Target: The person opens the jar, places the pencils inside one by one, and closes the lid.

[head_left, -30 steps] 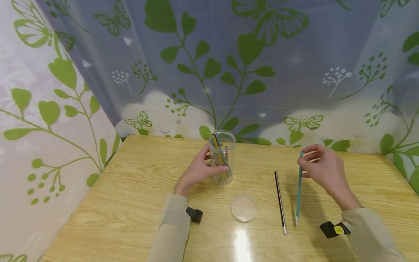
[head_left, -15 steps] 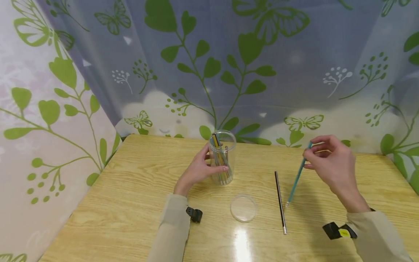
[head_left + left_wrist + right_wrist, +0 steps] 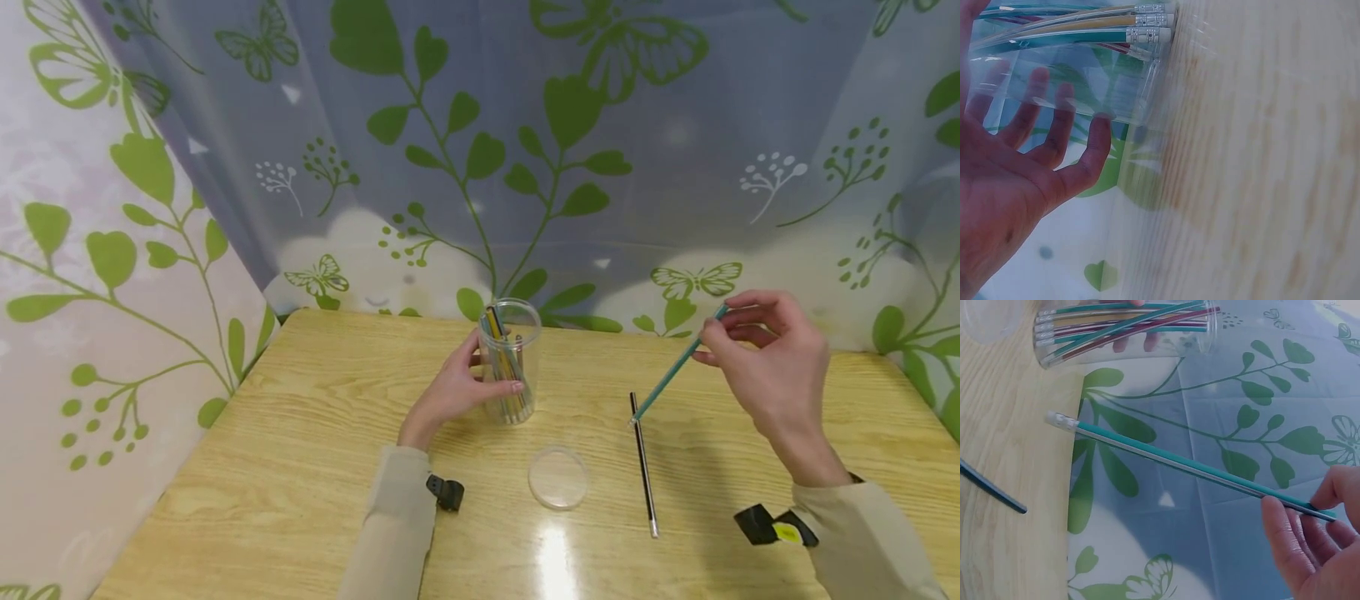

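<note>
My left hand grips a clear plastic cup that stands upright near the table's back edge. Inside it lean several pencils, eraser ends down, as the left wrist view shows. At the right, my right hand pinches a teal pencil near its eraserless end. That pencil slants down to the left in the air, its white eraser lowest. In the head view its eraser end overlaps a black pencil lying on the table; the right wrist view shows the two apart.
A round clear lid lies flat on the wooden table, in front of the cup. Patterned cloth hangs behind the table, and another cloth hangs along its left side.
My right hand has lifted the teal pencil up and slightly right, off its place beside the black pencil. The pencil's eraser end has swung up and left. My left hand and the cup stay put.
</note>
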Available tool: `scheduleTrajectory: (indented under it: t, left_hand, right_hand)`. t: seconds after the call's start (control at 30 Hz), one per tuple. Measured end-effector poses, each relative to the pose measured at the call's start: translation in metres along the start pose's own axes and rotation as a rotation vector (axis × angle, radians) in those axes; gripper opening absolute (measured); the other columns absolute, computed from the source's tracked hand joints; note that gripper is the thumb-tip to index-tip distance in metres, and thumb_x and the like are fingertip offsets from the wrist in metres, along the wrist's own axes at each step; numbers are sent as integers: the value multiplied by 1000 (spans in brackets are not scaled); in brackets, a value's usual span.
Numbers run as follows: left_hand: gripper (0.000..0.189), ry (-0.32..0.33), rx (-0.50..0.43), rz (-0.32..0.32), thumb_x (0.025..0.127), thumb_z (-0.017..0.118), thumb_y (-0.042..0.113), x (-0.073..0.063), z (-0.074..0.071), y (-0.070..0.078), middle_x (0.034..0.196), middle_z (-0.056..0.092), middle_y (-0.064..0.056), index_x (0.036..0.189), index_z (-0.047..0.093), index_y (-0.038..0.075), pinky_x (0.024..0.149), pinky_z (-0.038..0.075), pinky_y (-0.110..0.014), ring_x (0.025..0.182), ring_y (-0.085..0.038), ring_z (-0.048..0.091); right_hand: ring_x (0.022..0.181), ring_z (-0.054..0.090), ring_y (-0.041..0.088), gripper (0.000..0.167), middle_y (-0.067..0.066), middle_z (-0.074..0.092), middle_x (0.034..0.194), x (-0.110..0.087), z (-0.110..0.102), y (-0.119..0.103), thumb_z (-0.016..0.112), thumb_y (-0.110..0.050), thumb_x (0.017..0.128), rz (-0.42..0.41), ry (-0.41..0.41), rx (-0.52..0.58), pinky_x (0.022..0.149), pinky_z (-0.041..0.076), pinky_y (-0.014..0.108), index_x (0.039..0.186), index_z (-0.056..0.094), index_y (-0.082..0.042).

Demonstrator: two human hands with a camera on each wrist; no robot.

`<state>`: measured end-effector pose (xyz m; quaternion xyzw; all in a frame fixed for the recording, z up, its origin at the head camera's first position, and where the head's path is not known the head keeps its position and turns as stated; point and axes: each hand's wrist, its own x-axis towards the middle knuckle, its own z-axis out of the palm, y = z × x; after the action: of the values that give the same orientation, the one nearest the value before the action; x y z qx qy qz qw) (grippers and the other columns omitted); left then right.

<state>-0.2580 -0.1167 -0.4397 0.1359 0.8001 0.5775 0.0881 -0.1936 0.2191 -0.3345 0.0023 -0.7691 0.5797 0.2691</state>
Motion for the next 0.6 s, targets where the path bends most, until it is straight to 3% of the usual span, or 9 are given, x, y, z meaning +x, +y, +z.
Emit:
scheduleTrajectory:
  t: [0.43, 0.6]
  left_hand:
    - [94, -5, 6, 17, 82, 88, 29, -1, 1, 3, 145, 49, 4, 153, 31, 54, 103, 53, -52, 135, -28, 52]
    - [95, -4, 3, 11, 82, 88, 30, -1, 0, 3, 145, 48, 5, 152, 30, 55, 104, 53, -53, 136, -28, 51]
  right_hand:
    - [71, 69, 9, 25, 4, 67, 88, 1, 4, -18, 65, 16, 83, -188, 15, 250, 58, 61, 23, 102, 64, 0]
    - [70, 69, 11, 24, 6, 65, 90, 3, 7, -30, 64, 17, 83, -215, 7, 331, 59, 61, 24, 102, 64, 1]
